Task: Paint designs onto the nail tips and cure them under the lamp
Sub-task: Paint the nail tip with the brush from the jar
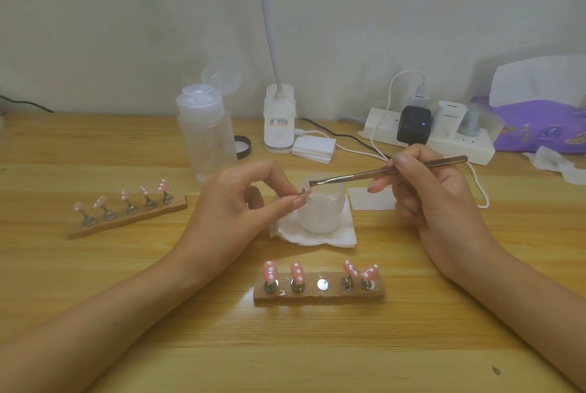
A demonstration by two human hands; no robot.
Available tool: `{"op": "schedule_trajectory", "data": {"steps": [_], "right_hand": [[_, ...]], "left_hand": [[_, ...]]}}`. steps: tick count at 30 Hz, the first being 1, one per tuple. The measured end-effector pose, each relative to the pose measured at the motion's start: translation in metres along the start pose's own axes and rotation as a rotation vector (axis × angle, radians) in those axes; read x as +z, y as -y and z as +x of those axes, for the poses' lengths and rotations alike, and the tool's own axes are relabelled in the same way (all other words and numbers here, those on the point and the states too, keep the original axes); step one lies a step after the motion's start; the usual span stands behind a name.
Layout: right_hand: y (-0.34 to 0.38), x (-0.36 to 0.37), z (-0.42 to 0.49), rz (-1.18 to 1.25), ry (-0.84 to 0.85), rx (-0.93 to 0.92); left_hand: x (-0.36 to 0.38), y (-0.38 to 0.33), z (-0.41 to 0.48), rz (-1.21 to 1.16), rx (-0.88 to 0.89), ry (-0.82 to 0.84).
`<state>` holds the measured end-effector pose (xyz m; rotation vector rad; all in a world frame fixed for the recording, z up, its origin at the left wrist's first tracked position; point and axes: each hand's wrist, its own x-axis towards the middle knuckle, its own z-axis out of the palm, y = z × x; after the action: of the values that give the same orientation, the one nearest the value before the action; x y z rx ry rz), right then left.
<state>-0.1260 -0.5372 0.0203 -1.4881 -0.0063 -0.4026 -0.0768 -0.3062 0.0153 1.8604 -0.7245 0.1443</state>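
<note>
Head view: above the cup, left hand pinches 1 nail tip, right hand pinches a brush.

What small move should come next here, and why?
Probably ease the brush onto the nail tip the left hand pinches: the right hand holds its bristles just beside the tip, and the near holder has a bare middle spot awaiting it.

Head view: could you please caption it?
Left hand pinches a small nail tip; right hand holds a slim brown-handled brush near it.
</note>
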Motion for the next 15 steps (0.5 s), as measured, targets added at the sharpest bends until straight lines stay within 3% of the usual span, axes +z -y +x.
{"op": "schedule_trajectory", "data": {"steps": [15], "right_hand": [[0.0013, 0.0014, -0.0019, -0.029, 0.045, -0.028]], "left_hand": [[0.0003, 0.0016, 0.0010, -0.034, -0.033, 0.005]]}}
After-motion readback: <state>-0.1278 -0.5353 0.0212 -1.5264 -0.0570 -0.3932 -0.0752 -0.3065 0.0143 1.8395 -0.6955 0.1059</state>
